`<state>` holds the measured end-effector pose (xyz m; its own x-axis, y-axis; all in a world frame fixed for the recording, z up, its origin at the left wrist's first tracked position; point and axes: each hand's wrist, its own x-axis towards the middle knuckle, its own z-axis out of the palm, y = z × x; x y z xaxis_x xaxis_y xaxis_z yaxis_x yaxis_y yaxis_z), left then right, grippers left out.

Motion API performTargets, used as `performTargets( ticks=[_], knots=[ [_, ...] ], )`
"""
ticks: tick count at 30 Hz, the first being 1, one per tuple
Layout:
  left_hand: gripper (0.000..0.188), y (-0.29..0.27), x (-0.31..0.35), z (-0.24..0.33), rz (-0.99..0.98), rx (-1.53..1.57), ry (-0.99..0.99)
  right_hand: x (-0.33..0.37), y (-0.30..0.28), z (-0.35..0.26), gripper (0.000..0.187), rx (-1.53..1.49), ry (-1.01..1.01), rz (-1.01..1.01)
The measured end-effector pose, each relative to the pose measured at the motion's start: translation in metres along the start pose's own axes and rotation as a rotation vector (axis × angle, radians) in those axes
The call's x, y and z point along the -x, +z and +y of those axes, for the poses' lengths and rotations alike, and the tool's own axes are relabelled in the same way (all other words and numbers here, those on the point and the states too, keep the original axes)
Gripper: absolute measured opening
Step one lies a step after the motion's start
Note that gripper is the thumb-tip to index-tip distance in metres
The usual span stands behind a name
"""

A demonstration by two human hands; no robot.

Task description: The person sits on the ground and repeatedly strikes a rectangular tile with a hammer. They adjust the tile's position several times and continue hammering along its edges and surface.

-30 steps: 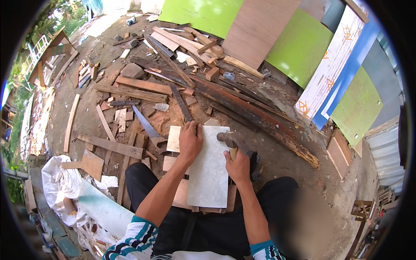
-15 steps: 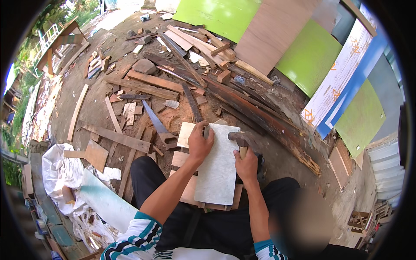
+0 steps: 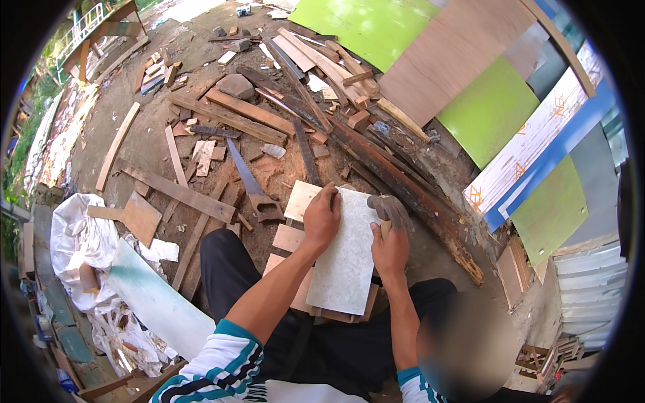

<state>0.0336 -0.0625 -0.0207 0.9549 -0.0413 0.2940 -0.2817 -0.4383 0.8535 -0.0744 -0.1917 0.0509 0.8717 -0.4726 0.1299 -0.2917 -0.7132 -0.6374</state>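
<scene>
A claw hammer [image 3: 392,209] is in my right hand [image 3: 390,252], which wraps its handle just below the head. The head hangs over the upper right edge of a whitish, flat rectangular panel [image 3: 344,262]. My left hand [image 3: 322,218] rests at the panel's upper left, its fingers closed near the top edge; whatever they pinch is hidden. Beneath the panel lie pale wooden slats [image 3: 289,237], their ends showing along its left side, between my knees. A handsaw [image 3: 259,191] with a wooden handle lies on the ground beyond my left knee.
Scrap boards and a long dark beam [image 3: 403,191] lie ahead. Green sheets [image 3: 487,111] and a brown plywood sheet [image 3: 457,57] stand at the right. On the left are a white sack [image 3: 84,232] and a long pale board [image 3: 161,302]. A blurred round shape [image 3: 470,346] is at lower right.
The view has shifted slightly. My left hand has turned, its fingertips now nearer the panel's top edge. The hammer head has tilted and sits a little further right of the panel's corner.
</scene>
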Motion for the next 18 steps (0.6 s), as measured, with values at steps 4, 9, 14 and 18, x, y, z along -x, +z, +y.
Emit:
performTargets(
  ticks=[4,9,14,18],
  knots=[
    [0.030,-0.001,-0.003,0.001,-0.017,-0.027,-0.012,-0.013,-0.003,-0.019,0.039,-0.003,0.029,-0.071],
    [0.030,-0.004,-0.004,0.000,-0.041,-0.013,-0.097,-0.030,-0.003,-0.056,0.042,-0.084,0.017,-0.163],
    [0.029,-0.002,-0.003,0.001,-0.045,-0.009,-0.106,-0.047,0.018,-0.046,0.045,0.087,-0.062,-0.315],
    [0.025,-0.003,-0.002,0.005,-0.048,-0.023,-0.110,-0.046,0.025,-0.039,0.043,0.036,-0.155,-0.213]
  ],
)
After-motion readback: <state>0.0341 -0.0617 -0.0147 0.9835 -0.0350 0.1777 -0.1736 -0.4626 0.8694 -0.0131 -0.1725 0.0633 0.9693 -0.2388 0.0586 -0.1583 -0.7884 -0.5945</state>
